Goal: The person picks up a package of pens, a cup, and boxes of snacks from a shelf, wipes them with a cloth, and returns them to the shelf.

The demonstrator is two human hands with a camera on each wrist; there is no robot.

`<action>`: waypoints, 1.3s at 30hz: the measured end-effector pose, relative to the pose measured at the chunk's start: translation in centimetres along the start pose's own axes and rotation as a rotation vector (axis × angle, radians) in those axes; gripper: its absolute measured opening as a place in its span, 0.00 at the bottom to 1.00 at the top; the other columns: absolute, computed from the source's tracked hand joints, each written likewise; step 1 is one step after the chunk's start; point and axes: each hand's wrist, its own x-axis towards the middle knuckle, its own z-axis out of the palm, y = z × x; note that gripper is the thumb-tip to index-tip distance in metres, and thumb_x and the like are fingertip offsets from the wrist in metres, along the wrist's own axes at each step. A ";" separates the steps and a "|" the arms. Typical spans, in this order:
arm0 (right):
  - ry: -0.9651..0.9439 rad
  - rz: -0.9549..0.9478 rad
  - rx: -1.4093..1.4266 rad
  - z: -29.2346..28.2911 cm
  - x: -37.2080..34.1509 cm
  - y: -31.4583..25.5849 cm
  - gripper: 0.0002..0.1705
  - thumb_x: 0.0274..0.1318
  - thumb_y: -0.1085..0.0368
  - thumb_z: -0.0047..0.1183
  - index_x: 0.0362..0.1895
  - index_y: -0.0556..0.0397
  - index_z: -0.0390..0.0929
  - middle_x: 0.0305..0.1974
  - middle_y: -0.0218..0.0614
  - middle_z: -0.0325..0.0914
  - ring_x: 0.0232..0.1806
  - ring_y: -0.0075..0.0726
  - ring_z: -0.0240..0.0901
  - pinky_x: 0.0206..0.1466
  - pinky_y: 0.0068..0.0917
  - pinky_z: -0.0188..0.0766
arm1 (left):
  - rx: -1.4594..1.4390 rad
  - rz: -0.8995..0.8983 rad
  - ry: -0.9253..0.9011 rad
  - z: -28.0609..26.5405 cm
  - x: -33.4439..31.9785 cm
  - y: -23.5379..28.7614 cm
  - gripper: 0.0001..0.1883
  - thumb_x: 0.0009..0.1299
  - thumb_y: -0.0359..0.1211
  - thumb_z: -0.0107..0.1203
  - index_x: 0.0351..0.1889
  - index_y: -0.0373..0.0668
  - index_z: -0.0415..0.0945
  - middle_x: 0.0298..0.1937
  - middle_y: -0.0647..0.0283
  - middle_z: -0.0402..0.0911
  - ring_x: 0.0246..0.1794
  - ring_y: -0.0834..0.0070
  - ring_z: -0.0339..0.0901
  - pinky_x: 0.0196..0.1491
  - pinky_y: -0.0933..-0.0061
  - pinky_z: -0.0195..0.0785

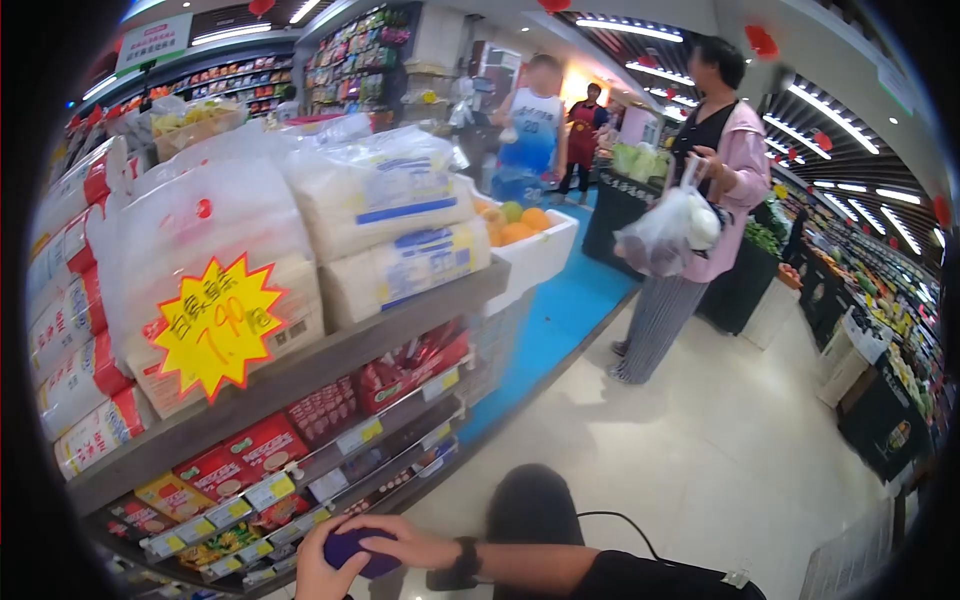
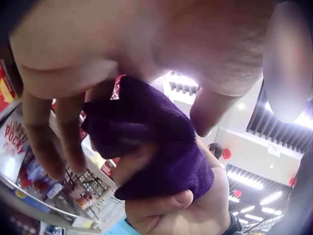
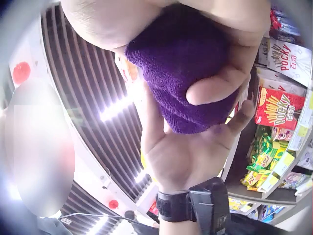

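A purple cloth (image 1: 360, 552), bunched up, is between the two hands at the bottom of the head view. My right hand (image 1: 405, 545) grips it; in the left wrist view the right thumb and a finger lie curled over the cloth (image 2: 156, 142). My left hand (image 1: 322, 568) is on the cloth's other side. Seen from the left wrist, the left hand's (image 2: 142, 44) fingers hang fairly straight and its thumb is spread beside the cloth. The right wrist view has the cloth (image 3: 188, 73) against the left hand's (image 3: 183, 156) spread palm, some left fingers hidden behind it.
A shelf (image 1: 400, 310) stands close on the left, with bagged packs (image 1: 390, 180) on top and boxed snacks below. A person in a pink jacket (image 1: 745, 160) stands ahead, holding plastic bags (image 1: 665, 235). Two more people are farther back. Produce stands line the right side.
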 end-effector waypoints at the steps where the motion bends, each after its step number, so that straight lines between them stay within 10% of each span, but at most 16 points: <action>1: 0.019 -0.061 -0.182 -0.3 0.0 0.5 0.21 0.69 0.59 0.50 0.62 0.51 0.74 0.53 0.38 0.78 0.53 0.36 0.72 0.60 0.32 0.67 | 0.006 0.080 0.126 0.7 0.2 -0.5 0.20 0.63 0.33 0.67 0.51 0.38 0.74 0.44 0.60 0.79 0.42 0.73 0.74 0.46 0.72 0.66; 2: 0.059 -0.184 -0.414 -0.3 0.3 -0.1 0.20 0.67 0.60 0.51 0.60 0.52 0.74 0.50 0.42 0.79 0.51 0.44 0.74 0.59 0.36 0.68 | 0.020 0.161 0.252 1.2 0.5 -1.5 0.12 0.61 0.31 0.68 0.39 0.40 0.78 0.31 0.66 0.81 0.25 0.80 0.75 0.29 0.78 0.67; 4: 0.069 -0.042 -0.486 -0.7 0.2 -1.6 0.20 0.68 0.61 0.51 0.61 0.53 0.73 0.55 0.45 0.74 0.57 0.44 0.72 0.64 0.36 0.66 | -0.151 -0.261 0.107 -0.1 -0.7 -3.6 0.14 0.62 0.29 0.68 0.40 0.38 0.75 0.37 0.64 0.79 0.38 0.85 0.73 0.42 0.79 0.68; 11: -0.190 -0.047 -0.614 -1.3 -0.2 -3.0 0.25 0.60 0.57 0.61 0.56 0.57 0.74 0.55 0.46 0.71 0.62 0.51 0.66 0.65 0.38 0.65 | -0.624 -0.228 0.174 0.2 -1.5 -2.2 0.12 0.66 0.26 0.64 0.42 0.40 0.71 0.36 0.68 0.76 0.37 0.83 0.72 0.43 0.80 0.67; 14: -0.035 -0.252 -0.679 -1.2 -0.1 -1.2 0.18 0.60 0.61 0.58 0.50 0.58 0.77 0.56 0.46 0.74 0.60 0.54 0.68 0.64 0.40 0.64 | -0.454 -0.232 0.292 0.4 -1.4 -2.4 0.15 0.63 0.25 0.66 0.43 0.40 0.72 0.38 0.68 0.76 0.39 0.82 0.72 0.45 0.78 0.67; 22: 0.045 -0.029 -0.594 -0.8 0.2 -4.8 0.12 0.65 0.65 0.49 0.47 0.57 0.76 0.38 0.46 0.79 0.41 0.52 0.78 0.46 0.42 0.73 | -0.477 -0.111 0.198 -0.4 -1.6 -2.3 0.23 0.60 0.34 0.71 0.47 0.40 0.69 0.40 0.67 0.73 0.40 0.81 0.70 0.46 0.78 0.66; 24: 0.069 -0.078 -0.598 -0.9 0.4 -4.5 0.10 0.64 0.65 0.49 0.45 0.57 0.75 0.36 0.47 0.78 0.39 0.56 0.76 0.45 0.43 0.72 | -0.205 -0.139 0.172 -1.0 -2.3 -2.8 0.22 0.64 0.30 0.67 0.55 0.39 0.74 0.51 0.59 0.78 0.55 0.70 0.75 0.60 0.67 0.67; 32: 0.162 -0.214 -0.657 -2.7 0.9 -3.1 0.07 0.63 0.67 0.49 0.39 0.58 0.74 0.33 0.50 0.77 0.37 0.60 0.76 0.42 0.44 0.72 | -0.414 -0.277 0.190 -2.6 -2.1 -1.7 0.14 0.66 0.21 0.63 0.49 0.39 0.76 0.39 0.62 0.82 0.32 0.79 0.80 0.33 0.81 0.76; 39: -0.075 -0.213 -0.694 -0.2 -0.2 -2.3 0.30 0.54 0.58 0.62 0.58 0.57 0.70 0.52 0.48 0.73 0.55 0.56 0.68 0.62 0.46 0.66 | 0.012 -0.139 0.272 0.0 -1.8 -0.3 0.10 0.62 0.24 0.70 0.36 0.37 0.79 0.31 0.69 0.77 0.31 0.84 0.71 0.35 0.80 0.66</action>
